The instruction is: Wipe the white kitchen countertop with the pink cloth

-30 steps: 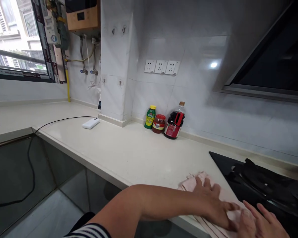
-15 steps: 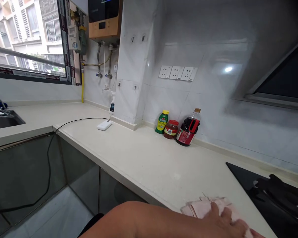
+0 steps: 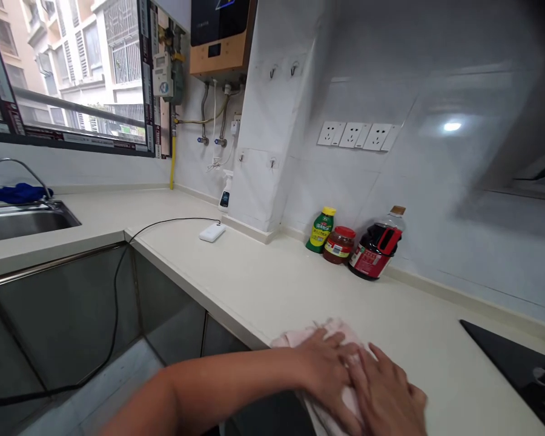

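Observation:
A pale pink cloth (image 3: 295,337) lies bunched on the countertop near its front edge, partly hidden under my hands. My left hand (image 3: 324,369) presses down on it with bent fingers, gripping the fabric. Close against the left, my right hand (image 3: 390,393) rests with its fingers apart, its thumb side over the cloth between the two hands. Part of the cloth hangs toward the counter's front edge below my hands.
Against the wall stand a green bottle (image 3: 321,230), a red-lidded jar (image 3: 339,245) and a large dark sauce bottle (image 3: 376,245). A white device (image 3: 212,232) with a black cable lies farther left. The black cooktop (image 3: 513,363) is at right, the sink (image 3: 31,223) at far left.
My left hand and the cloth have moved left along the counter, away from the cooktop. My right hand has come into view beside the left. The camera view has turned left.

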